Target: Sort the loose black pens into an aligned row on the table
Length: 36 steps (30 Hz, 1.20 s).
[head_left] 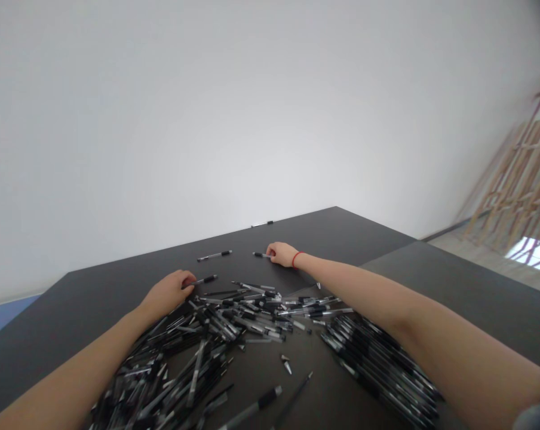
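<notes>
My left hand (177,286) is closed around one end of a pen barrel (206,279), whose black grip points to the right. Farther right, my right hand (281,254) pinches another pen barrel (260,255); its dark end sticks out to the left. Below and between my hands lies a loose heap of clear and black pen parts (234,316). Under my right forearm, which partly covers it, is a row of assembled-looking pens (377,364) laid side by side.
A single pen barrel (215,255) lies beyond my hands, and another pen barrel (262,224) is at the table's back edge. Small pen tips (287,364) sit in front of the heap. The dark table (333,233) meets a white wall; wooden slats (521,161) lean at the right.
</notes>
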{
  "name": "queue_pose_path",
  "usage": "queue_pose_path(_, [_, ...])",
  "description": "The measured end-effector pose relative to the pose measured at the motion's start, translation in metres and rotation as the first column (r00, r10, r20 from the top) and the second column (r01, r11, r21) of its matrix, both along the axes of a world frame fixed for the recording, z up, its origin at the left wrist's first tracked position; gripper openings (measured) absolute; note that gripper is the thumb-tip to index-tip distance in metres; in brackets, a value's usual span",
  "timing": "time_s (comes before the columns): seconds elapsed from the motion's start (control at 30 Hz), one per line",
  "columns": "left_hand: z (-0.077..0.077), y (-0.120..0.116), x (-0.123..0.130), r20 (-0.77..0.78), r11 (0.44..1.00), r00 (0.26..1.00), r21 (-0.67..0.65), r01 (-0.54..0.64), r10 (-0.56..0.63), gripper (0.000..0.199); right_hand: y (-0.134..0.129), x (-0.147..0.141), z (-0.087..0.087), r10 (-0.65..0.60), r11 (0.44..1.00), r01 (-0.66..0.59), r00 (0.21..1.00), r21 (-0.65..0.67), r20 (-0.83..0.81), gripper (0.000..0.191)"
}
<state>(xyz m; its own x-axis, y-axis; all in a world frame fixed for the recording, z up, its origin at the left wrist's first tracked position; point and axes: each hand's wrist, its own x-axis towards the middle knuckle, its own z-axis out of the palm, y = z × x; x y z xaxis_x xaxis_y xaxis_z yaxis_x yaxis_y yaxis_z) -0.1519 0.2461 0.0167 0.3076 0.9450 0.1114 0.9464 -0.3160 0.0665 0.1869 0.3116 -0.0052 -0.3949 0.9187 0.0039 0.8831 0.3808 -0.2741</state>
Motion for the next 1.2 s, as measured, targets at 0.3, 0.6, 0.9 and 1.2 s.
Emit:
queue_pose_path(0.3, [0.018, -0.056, 0.051, 0.094, 0.966, 0.979, 0.203, 0.157, -0.179, 0.032, -0.053, -0.031, 0.013, 0.242, 0.97, -0.241, 0.96, 0.028, -0.142, 0.019])
queue_pose_path(0.6, [0.027, -0.099, 0.103, 0.06, 0.971, 0.974, 0.114, 0.21, -0.218, 0.023, -0.123, -0.042, 0.04, 0.533, 0.845, -0.506, 0.821, 0.17, -0.204, 0.02])
queue_pose_path(0.9, [0.032, -0.154, 0.101, -0.015, 0.995, 0.996, 0.036, 0.088, -0.088, 0.011, -0.159, -0.051, 0.025, 0.585, 0.81, -0.533, 0.707, 0.244, -0.397, 0.033])
queue_pose_path(1.2, [0.016, -0.179, 0.11, 0.012, 0.997, 0.997, -0.003, 0.081, -0.08, 0.006, -0.124, -0.005, 0.008, 0.343, 0.938, -0.308, 0.893, 0.162, -0.29, 0.032])
